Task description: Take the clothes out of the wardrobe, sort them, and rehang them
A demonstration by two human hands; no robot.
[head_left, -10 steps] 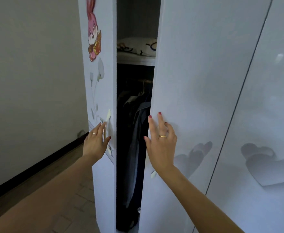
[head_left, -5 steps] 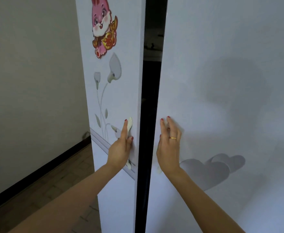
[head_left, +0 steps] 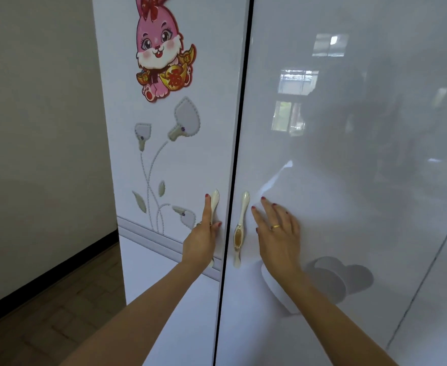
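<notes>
Both glossy white wardrobe doors have swung together since a moment ago, so only a thin dark seam remains and the clothes inside are hidden.

Left hand point(head_left: 202, 240) lies with straight fingers along the left cream curved handle point(head_left: 214, 200), its thumb on the left door point(head_left: 164, 159); whether it grips the handle I cannot tell. Right hand point(head_left: 279, 233), wearing one gold ring point(head_left: 276, 227), presses flat and released on the right door point(head_left: 349, 167), just beside the right cream handle point(head_left: 240, 228). Two handles, two doors. One pink rabbit sticker point(head_left: 161, 52) sits above an embossed grey flower relief point(head_left: 164, 159). Grey heart shapes point(head_left: 341, 278) mark the right door. Brown wooden floor point(head_left: 45, 313) lies to the left.
</notes>
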